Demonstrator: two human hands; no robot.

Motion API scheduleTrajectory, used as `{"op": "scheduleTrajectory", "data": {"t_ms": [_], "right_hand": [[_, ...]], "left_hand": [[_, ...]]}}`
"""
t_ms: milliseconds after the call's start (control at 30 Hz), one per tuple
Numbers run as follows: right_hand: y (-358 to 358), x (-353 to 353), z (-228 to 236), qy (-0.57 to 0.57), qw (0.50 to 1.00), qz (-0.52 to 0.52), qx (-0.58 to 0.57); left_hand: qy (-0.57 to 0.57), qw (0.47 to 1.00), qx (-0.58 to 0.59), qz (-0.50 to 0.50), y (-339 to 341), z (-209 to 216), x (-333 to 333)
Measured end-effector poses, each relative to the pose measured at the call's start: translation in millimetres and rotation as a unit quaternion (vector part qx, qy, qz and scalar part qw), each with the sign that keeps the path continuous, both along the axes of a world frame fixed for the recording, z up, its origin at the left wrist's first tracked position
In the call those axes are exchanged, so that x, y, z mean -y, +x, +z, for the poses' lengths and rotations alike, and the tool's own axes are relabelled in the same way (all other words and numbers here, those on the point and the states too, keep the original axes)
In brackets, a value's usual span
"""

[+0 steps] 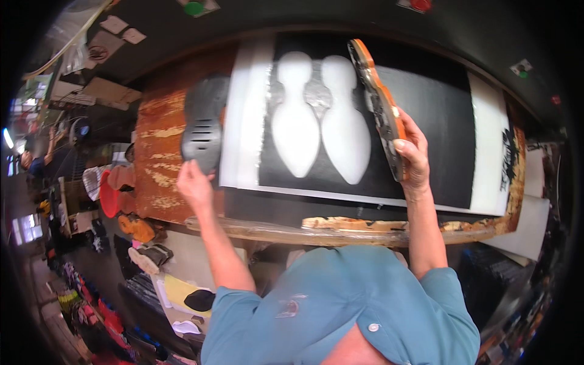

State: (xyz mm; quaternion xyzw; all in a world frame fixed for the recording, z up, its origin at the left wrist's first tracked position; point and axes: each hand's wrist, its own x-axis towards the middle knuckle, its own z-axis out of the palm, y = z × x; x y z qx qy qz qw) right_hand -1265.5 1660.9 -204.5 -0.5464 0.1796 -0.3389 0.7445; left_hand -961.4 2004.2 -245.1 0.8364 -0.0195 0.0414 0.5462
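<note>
My right hand (pixel 413 149) grips an orange-edged cutting die (pixel 382 97) and holds it up on its edge, thumb on the near side. Below lies a black sheet (pixel 426 115) with two white sole-shaped areas (pixel 296 131) side by side; I cannot tell whether they are holes or pieces lying on top. My left hand (pixel 196 185) has its fingers pinched at the near end of a dark grey sole-shaped piece (pixel 204 112) with several slots. That piece lies at the left, on the worn brown board (pixel 161 146).
White board (pixel 240 140) shows along the left and right of the black sheet. A wooden rail (pixel 340 231) runs along the near edge. Left of the bench are a red rounded object (pixel 111 193) and shoe-like pieces (pixel 137 228). Green and red buttons (pixel 193 8) sit at the back.
</note>
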Motion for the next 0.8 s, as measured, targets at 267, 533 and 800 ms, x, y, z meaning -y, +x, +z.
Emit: {"op": "scheduleTrajectory", "data": {"t_ms": [267, 533, 800], "right_hand": [[-26.3, 4.6, -11.9, -0.41, 0.87, -0.156, -0.225], [-17.7, 7.6, -23.9, -0.537, 0.768, -0.173, -0.302], [-20.2, 1.9, -26.4, -0.536, 0.769, -0.174, -0.301]], "left_hand": [[0.182, 0.928, 0.325, 0.014, -6.3, -1.9, 15.1], [0.068, 0.937, 0.307, -0.153, -72.8, 5.0, 92.0], [0.138, 0.884, 0.376, -0.239, -103.2, -7.7, 118.1]]}}
